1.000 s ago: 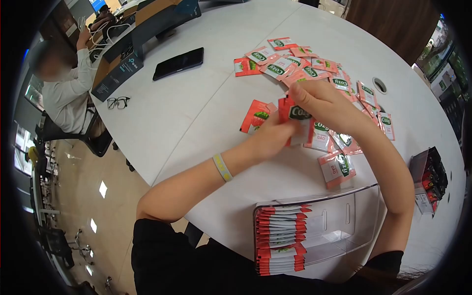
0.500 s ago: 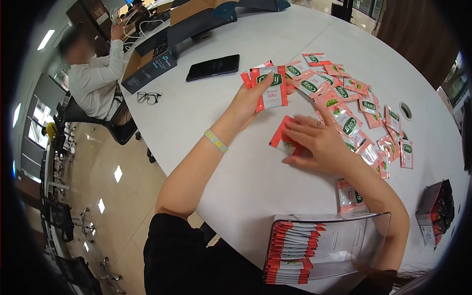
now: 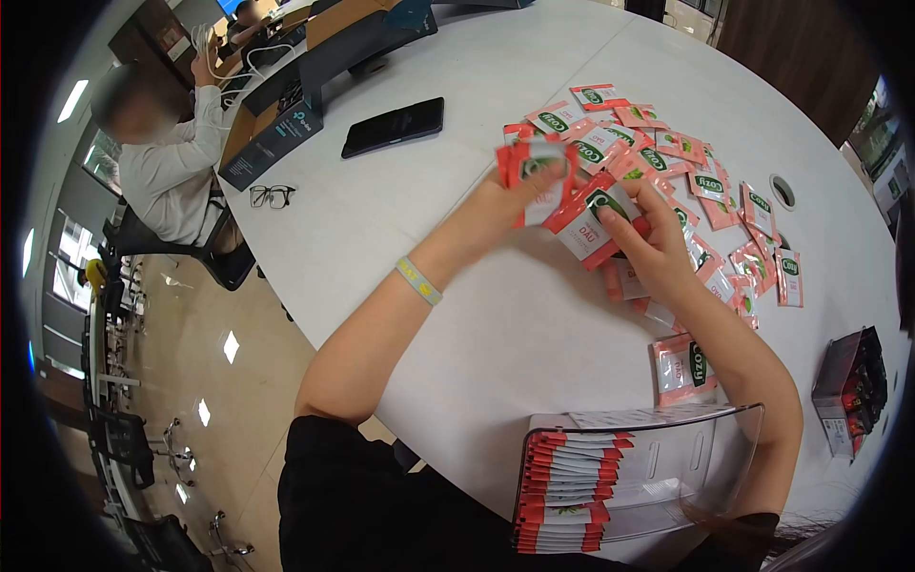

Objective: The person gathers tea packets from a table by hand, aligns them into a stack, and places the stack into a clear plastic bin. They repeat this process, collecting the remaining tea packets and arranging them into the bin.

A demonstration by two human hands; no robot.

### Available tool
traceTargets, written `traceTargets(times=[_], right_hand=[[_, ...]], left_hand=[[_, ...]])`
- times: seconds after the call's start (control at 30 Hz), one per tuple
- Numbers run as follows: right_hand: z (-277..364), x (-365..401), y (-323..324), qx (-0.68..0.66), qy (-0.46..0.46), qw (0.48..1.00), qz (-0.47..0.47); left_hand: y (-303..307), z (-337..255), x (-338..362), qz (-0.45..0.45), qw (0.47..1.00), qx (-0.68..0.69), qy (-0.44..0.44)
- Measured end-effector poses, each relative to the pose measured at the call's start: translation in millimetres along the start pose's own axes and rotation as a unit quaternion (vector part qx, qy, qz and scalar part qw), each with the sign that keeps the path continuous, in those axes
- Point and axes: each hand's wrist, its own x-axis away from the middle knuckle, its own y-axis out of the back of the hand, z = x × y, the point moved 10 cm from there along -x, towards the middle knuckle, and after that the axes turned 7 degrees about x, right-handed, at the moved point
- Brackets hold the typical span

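Observation:
My left hand (image 3: 510, 205) is closed on a few red and white Cozy sachets (image 3: 545, 170), slightly blurred. Close beside it on the right, my right hand (image 3: 658, 238) pinches another Cozy sachet (image 3: 589, 229), its printed face up and tilted. Many similar sachets (image 3: 658, 160) lie in a loose, overlapping spread beyond and right of my hands. One more sachet (image 3: 682, 370) rests near the clear plastic box (image 3: 686, 472). That box holds a stacked row of sachets (image 3: 572, 477) along its left side.
A black phone (image 3: 393, 127), eyeglasses (image 3: 273, 196) and an open dark carton (image 3: 276, 138) are on the white table (image 3: 457, 334). A dark container with packets (image 3: 848, 396) stands at the right. One person (image 3: 172, 162) sits at the left; another is farther back.
My right hand has lifted a sachet off the table and brought it up beside the left hand's sachets. The sachets in my left hand have tilted and moved slightly right.

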Motion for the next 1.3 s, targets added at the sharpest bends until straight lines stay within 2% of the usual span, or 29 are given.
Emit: traceTargets(times=[0.03,0.1,0.13,0.2,0.27,0.33,0.37,0.4,0.43,0.47,0.5,0.53,0.57,0.6,0.63,0.7,0.73,0.8,0.93,1.0,1.13,1.2,1.23,1.3], right_hand=[[-10,-3,1,-0.001,0.000,1.000,-0.002],[-3,-6,6,0.087,0.094,0.991,-0.024],[-1,-5,7,0.085,0.093,0.992,-0.026],[-8,-4,5,0.128,0.018,0.992,-0.014],[-7,-4,7,0.133,0.010,0.991,-0.023],[-12,-5,9,0.140,0.004,0.990,-0.029],[-11,-7,12,0.126,0.049,0.990,-0.046],[0,-7,12,0.110,0.094,0.988,-0.062],[3,-5,11,0.109,0.094,0.988,-0.059],[3,-3,10,0.186,0.062,0.979,-0.059],[3,-1,11,0.263,0.031,0.962,-0.060],[-4,-6,15,0.260,0.032,0.963,-0.060],[12,-5,12,0.396,0.179,0.896,-0.093],[28,9,-4,0.514,0.316,0.788,-0.124],[23,12,-4,0.510,0.313,0.791,-0.128],[24,17,-14,0.587,0.333,0.725,-0.140],[21,18,-15,0.586,0.336,0.725,-0.138],[12,14,-14,0.636,0.334,0.679,-0.151],[15,13,-10,0.653,0.303,0.677,-0.153],[10,8,-8,0.705,0.233,0.658,-0.129],[16,10,-11,0.715,0.257,0.634,-0.148],[26,19,-19,0.652,0.361,0.647,-0.160],[25,17,-19,0.652,0.360,0.648,-0.159],[25,20,-27,0.617,0.414,0.658,-0.122]], left_hand=[[-8,0,4,0.002,1.000,-0.001,0.001],[-28,-1,12,0.040,0.995,-0.088,0.014],[-27,18,11,0.072,0.989,-0.107,0.066],[-27,23,12,0.075,0.990,-0.106,0.064],[-27,22,13,0.077,0.990,-0.104,0.059],[-13,23,14,0.038,0.984,-0.150,0.084],[-13,22,13,0.035,0.985,-0.150,0.082],[-6,14,11,-0.011,0.997,-0.045,0.054],[2,8,11,-0.056,0.996,0.060,0.026],[19,6,4,-0.074,0.997,0.023,-0.024],[34,9,-1,-0.075,0.997,0.022,-0.026],[48,4,-2,-0.090,0.990,-0.106,-0.038],[58,2,-3,-0.103,0.966,-0.233,-0.046],[52,-5,-1,-0.098,0.937,-0.333,-0.042],[51,-3,-2,-0.094,0.936,-0.338,-0.039],[48,2,-3,-0.073,0.946,-0.314,-0.021],[49,4,-3,-0.076,0.946,-0.315,-0.022],[25,-16,-2,-0.030,0.840,-0.503,-0.202],[19,-9,-8,-0.007,0.807,-0.550,-0.216],[20,-6,-9,0.010,0.782,-0.607,-0.146],[16,-19,-2,0.021,0.802,-0.583,-0.130],[15,-9,6,0.042,0.862,-0.503,-0.041],[10,-13,11,0.042,0.862,-0.503,-0.040],[4,-14,18,0.037,0.916,-0.398,-0.008]])
